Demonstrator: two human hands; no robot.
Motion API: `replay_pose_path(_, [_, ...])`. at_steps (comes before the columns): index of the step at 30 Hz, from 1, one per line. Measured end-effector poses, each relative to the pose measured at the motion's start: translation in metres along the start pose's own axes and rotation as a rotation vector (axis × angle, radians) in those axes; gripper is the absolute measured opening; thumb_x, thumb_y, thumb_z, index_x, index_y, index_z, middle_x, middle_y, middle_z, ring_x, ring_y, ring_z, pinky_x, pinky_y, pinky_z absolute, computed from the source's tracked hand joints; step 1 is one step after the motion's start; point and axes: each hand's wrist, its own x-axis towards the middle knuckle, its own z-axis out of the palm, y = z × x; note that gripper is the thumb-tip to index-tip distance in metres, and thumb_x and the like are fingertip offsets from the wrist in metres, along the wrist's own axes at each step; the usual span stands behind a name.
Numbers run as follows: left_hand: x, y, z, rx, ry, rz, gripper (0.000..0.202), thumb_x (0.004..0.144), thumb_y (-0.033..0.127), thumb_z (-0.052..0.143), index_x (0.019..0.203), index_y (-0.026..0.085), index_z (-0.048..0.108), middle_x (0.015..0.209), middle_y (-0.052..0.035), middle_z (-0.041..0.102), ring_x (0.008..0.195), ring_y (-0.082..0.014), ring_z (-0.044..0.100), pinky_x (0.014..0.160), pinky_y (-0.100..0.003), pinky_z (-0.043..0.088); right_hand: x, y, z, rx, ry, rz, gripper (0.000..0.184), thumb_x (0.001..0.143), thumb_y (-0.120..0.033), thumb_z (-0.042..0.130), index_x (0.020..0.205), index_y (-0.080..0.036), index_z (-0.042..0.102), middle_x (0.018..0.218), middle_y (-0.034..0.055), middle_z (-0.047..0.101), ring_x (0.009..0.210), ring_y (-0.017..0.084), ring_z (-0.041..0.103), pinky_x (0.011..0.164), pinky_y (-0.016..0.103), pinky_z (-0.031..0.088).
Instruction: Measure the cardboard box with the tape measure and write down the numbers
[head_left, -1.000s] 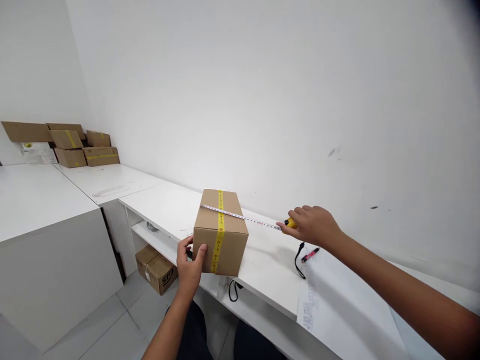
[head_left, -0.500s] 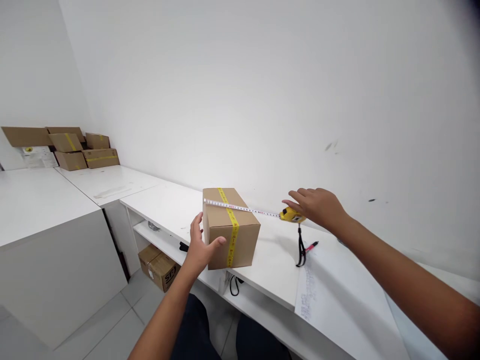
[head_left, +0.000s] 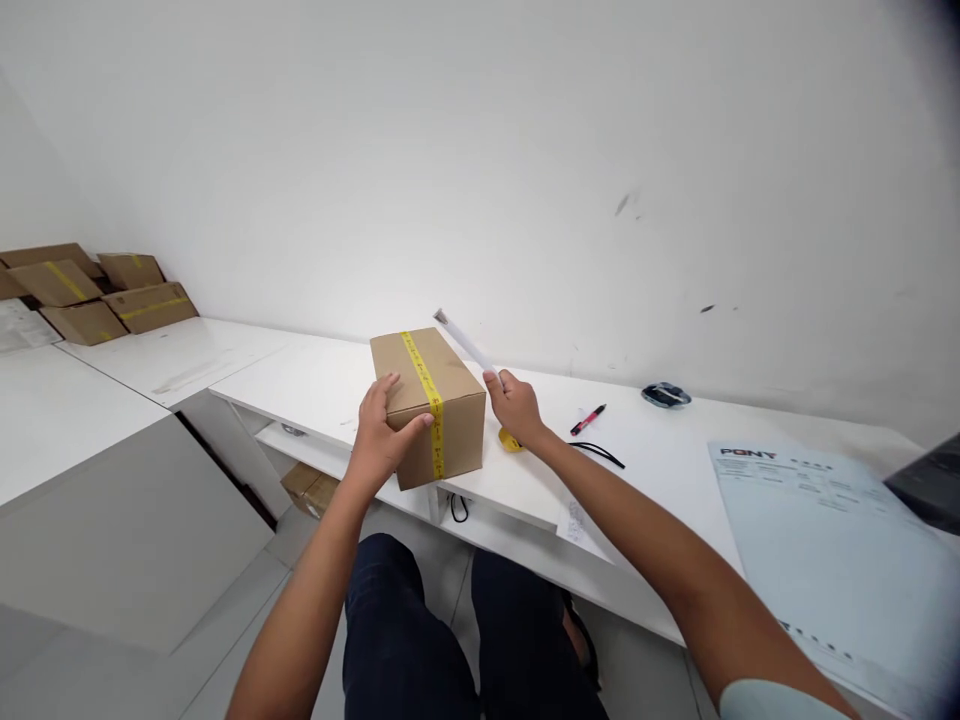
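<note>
My left hand (head_left: pixel 379 432) grips the near left corner of a cardboard box (head_left: pixel 459 428), its thumb on the front against the yellow packing tape and its fingers on the top edge. The box sits on the white table close to its front edge. Just right of the box, my right hand (head_left: pixel 517 408) is closed round a tape measure (head_left: pixel 511 441). Its yellow case shows below the fist, and the pale blade (head_left: pixel 466 342) sticks out up and to the left, behind the box. A black wrist strap (head_left: pixel 598 455) trails onto the table.
A red pen (head_left: pixel 589 419) and a dark glossy object (head_left: pixel 665 395) lie to the right. A printed blue sheet (head_left: pixel 817 540) covers the right end. Several taped boxes (head_left: pixel 150 306) are piled far left. Another box (head_left: pixel 309 487) is under the table, and the wall runs behind.
My right hand has moved left and down with the tape measure, right beside the box. The blade has come off the box top and now points up. My left hand has shifted onto the box.
</note>
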Motion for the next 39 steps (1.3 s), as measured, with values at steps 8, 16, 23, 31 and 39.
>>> replay_pose_path(8, [-0.003,0.004,-0.004,0.020,-0.029,-0.043,0.085,0.077,0.048,0.079,0.149,0.024,0.041,0.155,-0.0152,0.044,0.146,-0.0337,0.039,0.121,-0.054,0.033,0.033,-0.025,-0.056,-0.041,-0.307,-0.233,0.066,0.094,-0.080,0.014,0.064,-0.025,0.033,0.058,-0.0020,0.039,0.057,0.016,0.040,0.058,0.030,0.032])
replay_pose_path(16, [-0.001,0.013,-0.021,0.004,0.090,0.100,0.078,0.090,0.057,0.066,0.154,0.028,0.031,0.157,-0.0149,0.044,0.145,-0.0305,0.043,0.116,-0.052,0.039,0.042,-0.062,-0.099,-0.548,-0.540,-0.346,0.063,0.100,-0.069,0.017,0.069,-0.023,0.048,0.061,0.0026,0.056,0.060,0.019,0.051,0.058,0.030,0.032])
replay_pose_path(23, [0.001,0.029,-0.031,0.227,0.108,0.398,0.030,0.095,0.045,0.063,0.118,0.026,0.068,0.131,-0.0080,0.067,0.125,-0.0251,0.060,0.108,-0.045,0.047,0.040,-0.072,-0.110,-0.848,-0.543,-0.440,0.059,0.101,-0.065,0.021,0.070,-0.023,0.049,0.065,0.0036,0.061,0.058,0.018,0.050,0.056,0.030,0.026])
replay_pose_path(31, [-0.005,0.030,-0.033,0.276,0.142,0.474,0.014,0.096,0.036,0.064,0.098,0.026,0.073,0.120,-0.0056,0.073,0.114,-0.0236,0.066,0.099,-0.042,0.048,0.034,-0.084,-0.114,-0.881,-0.559,-0.455,0.060,0.102,-0.064,0.020,0.071,-0.023,0.050,0.068,0.0041,0.064,0.059,0.019,0.053,0.056,0.031,0.024])
replay_pose_path(39, [-0.008,0.029,-0.035,0.297,0.139,0.479,0.018,0.097,0.038,0.061,0.093,0.026,0.073,0.118,-0.0053,0.074,0.112,-0.0237,0.067,0.100,-0.044,0.047,0.034,-0.092,-0.118,-0.937,-0.546,-0.437,0.058,0.101,-0.066,0.023,0.073,-0.023,0.051,0.069,0.0045,0.064,0.060,0.019,0.054,0.057,0.031,0.024])
